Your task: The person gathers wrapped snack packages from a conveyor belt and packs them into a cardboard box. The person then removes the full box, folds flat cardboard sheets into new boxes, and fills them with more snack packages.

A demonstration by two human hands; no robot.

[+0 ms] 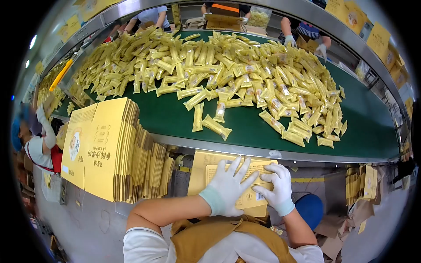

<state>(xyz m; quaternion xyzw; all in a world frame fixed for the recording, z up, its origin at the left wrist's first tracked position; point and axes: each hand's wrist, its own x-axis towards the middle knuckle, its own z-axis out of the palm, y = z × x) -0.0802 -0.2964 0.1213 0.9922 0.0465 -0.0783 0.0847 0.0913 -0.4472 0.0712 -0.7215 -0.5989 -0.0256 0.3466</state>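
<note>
Both of my hands wear white gloves and rest on a yellow printed carton (252,199) in front of my body. My left hand (230,184) lies spread over its left part, fingers apart. On the right side, my right hand (276,186) has its fingers bent over the carton's edge, the thumb near the barcode. Under this carton lies a larger yellow cardboard piece (198,173). To the left stands a thick stack of flat yellow cartons (109,149). Beyond my hands, many yellow wrapped packets (210,65) are heaped on a green conveyor belt (166,118).
A metal rail (307,156) edges the belt just beyond my hands. Across the belt, people's gloved hands (290,40) show near boxes. Another person (41,140) is at the far left. A blue stool (309,210) and more cartons (362,182) are at the right.
</note>
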